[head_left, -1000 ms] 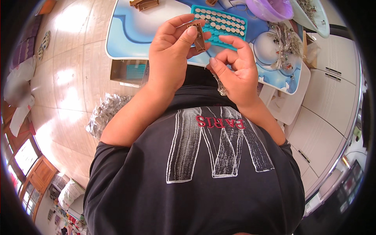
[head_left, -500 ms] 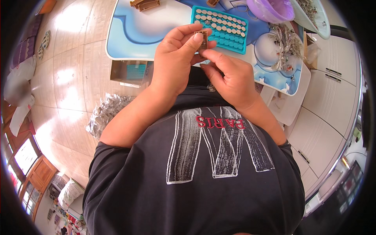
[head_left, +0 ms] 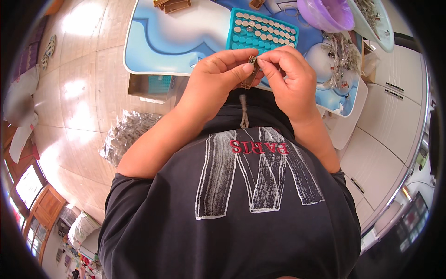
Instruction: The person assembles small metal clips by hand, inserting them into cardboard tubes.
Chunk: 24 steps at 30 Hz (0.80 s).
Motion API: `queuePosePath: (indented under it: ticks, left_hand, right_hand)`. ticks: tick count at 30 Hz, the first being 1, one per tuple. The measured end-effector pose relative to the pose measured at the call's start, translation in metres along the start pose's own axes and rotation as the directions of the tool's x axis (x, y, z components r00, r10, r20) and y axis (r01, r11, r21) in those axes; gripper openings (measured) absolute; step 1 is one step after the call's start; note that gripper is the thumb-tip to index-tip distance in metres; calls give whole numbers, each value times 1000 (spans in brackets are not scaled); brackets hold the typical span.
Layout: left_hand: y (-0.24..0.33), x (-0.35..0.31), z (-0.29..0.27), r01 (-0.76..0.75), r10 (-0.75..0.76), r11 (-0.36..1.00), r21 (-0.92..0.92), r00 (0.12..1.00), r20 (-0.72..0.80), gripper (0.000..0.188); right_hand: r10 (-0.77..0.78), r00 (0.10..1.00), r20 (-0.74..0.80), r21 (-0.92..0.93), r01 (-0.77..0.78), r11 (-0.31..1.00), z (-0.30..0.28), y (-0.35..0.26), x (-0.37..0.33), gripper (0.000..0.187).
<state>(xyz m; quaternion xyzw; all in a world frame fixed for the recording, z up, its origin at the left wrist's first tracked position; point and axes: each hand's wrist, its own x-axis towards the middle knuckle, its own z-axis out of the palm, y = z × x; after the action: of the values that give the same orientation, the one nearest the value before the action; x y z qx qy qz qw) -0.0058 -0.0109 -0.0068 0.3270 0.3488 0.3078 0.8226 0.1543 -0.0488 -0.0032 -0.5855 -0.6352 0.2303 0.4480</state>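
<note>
The left hand (head_left: 225, 72) pinches a narrow brown piece (head_left: 251, 73) between its thumb and fingers, in front of the person's chest and, in this view, across the near edge of the blue-and-white table (head_left: 162, 49). The long axis of the piece runs away from the person and is slightly tilted: its far end leans to the right, toward the teal tray, and its near end points down and a little left, toward the black shirt (head_left: 162, 204). The right hand (head_left: 290, 79) has thumb and forefinger drawn narrow against the right side of the far end; whether it grips anything fine there I cannot tell. Below the near end hangs a greyish bundle of thin strands (head_left: 244, 111), looped at the bottom; where it joins is hidden. Just beyond the hands lies the teal tray (head_left: 230, 35), with rows of round silvery discs (head_left: 264, 29). Toward the table's near right corner lies a tangle of wires (head_left: 339, 60); farther off on that side are a purple basin (head_left: 327, 14) and a pale basket (head_left: 381, 35). More brown parts (head_left: 173, 5) lie toward the far left. Under the near left corner is an open box (head_left: 139, 86), and on the floor a crinkled silvery bundle (head_left: 130, 135).
</note>
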Motion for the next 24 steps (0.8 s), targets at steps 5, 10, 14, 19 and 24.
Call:
queuePosePath:
  ticks: [5,10,14,19,24]
  left_hand:
    - [4,0,-9,25,-25,1000,-14,999,-40,32]
    - [7,8,-20,-1,-10,996,-89,992,-125,31]
    - [9,12,-22,1,-24,985,-172,991,-131,31]
    - [9,14,-24,14,-41,977,-215,992,-119,30]
    - [7,14,-26,22,-48,972,-234,993,-106,28]
  right_hand:
    - [-122,992,20,-72,123,990,-2,11,19,8]
    - [-189,977,-102,-476,119,871,2,33,33,12]
    - [-286,958,-25,-553,225,802,4,38,33,13]
    - [-295,954,-58,-396,249,884,10,24,31,15]
    - [-336,936,-102,-228,307,924,27,8,33,16]
